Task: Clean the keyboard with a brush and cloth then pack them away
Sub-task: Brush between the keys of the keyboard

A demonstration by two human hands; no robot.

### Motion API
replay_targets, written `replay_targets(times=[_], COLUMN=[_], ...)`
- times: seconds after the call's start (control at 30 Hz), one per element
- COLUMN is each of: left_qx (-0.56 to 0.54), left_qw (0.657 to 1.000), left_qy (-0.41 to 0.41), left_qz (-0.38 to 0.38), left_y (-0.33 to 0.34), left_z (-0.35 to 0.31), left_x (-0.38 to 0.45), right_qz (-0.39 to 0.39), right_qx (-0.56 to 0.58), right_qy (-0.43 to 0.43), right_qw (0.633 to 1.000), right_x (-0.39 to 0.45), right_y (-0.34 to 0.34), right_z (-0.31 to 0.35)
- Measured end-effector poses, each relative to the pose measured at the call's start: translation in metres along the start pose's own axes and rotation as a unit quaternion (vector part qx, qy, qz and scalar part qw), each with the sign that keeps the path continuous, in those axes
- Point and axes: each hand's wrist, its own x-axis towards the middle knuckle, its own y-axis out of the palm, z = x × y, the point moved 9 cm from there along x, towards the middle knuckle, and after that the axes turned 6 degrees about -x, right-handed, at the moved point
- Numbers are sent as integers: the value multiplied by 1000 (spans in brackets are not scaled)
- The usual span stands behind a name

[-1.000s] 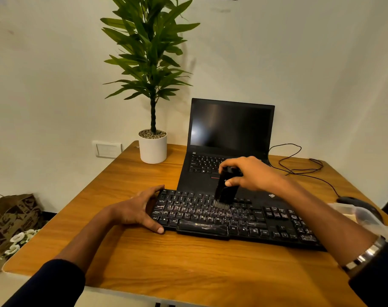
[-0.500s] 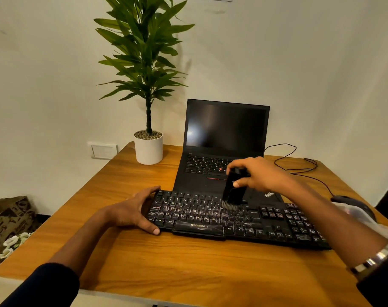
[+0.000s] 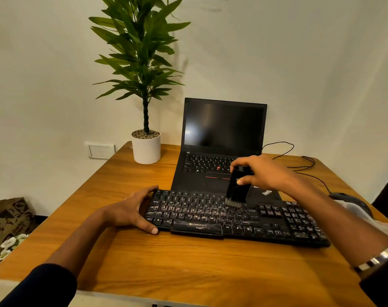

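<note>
A black keyboard (image 3: 266, 222) with dusty keys lies across the wooden table (image 3: 188, 267). My left hand (image 3: 133, 210) grips its left end, thumb on the near edge and fingers over the far edge. My right hand (image 3: 261, 172) holds a black brush (image 3: 236, 189) upright, bristles down on the upper key rows right of the middle. A pale cloth-like thing (image 3: 365, 216) shows at the right edge, partly hidden by my right forearm.
An open black laptop (image 3: 221, 138) stands just behind the keyboard. A potted plant in a white pot (image 3: 146, 149) is at the back left. A black mouse (image 3: 348, 199) and its cable (image 3: 299, 160) lie at the right. A paper bag (image 3: 9, 220) sits on the floor to the left.
My right hand has carried the brush to the right along the upper key rows. My left hand has stayed on the keyboard's left end.
</note>
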Motion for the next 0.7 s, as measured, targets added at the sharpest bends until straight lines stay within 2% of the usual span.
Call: replay_targets(times=[0.07, 0.13, 0.4, 0.47, 0.57, 0.7], left_qx=[3, 0, 1, 7, 15, 14], left_qw=[1000, 1000, 1000, 1000, 1000, 1000], left_qy=[0, 0, 2, 1, 0, -1], left_qz=[1, 2, 2, 1, -6, -6], left_y=[0, 1, 1, 1, 0, 0], left_z=[-1, -2, -3, -2, -3, -1], left_x=[0, -1, -1, -1, -1, -1], right_qz=[-50, -66, 33, 11, -60, -35], right_qx=[14, -3, -11, 8, 11, -17], right_qy=[20, 23, -3, 14, 46, 34], right_qw=[998, 998, 999, 1000, 997, 999], right_x=[2, 4, -2, -3, -3, -4], right_y=[-9, -6, 10, 0, -12, 8], right_z=[-4, -5, -2, -7, -16, -13])
